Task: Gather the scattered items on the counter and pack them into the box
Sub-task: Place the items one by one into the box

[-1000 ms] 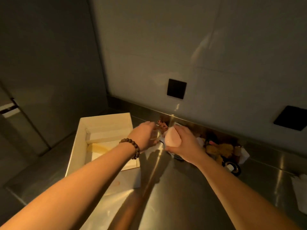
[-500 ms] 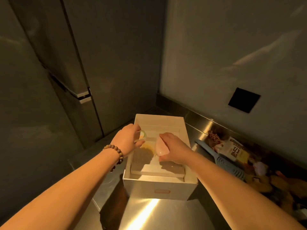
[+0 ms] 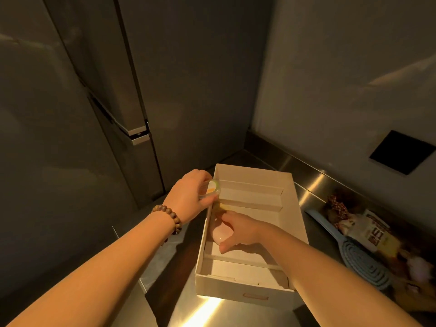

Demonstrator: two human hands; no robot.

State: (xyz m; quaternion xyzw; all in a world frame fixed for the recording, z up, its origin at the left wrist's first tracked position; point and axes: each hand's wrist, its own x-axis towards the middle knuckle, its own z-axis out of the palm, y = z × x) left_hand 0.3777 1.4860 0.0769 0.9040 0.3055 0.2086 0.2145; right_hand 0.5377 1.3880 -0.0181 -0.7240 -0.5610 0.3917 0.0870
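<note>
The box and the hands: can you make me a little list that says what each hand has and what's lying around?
left hand: grips a small clear tub with a yellow-and-green lid, at the box's left wall
right hand: holds a pink rounded thing low inside the box
box: white, open, on the steel counter
to the right of the box: blue hairbrush, printed packet
left wrist: bead bracelet

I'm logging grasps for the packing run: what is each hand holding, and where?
Left hand grips a small clear container around its sides; right hand holds a pink rounded item from above, inside the box.
</note>
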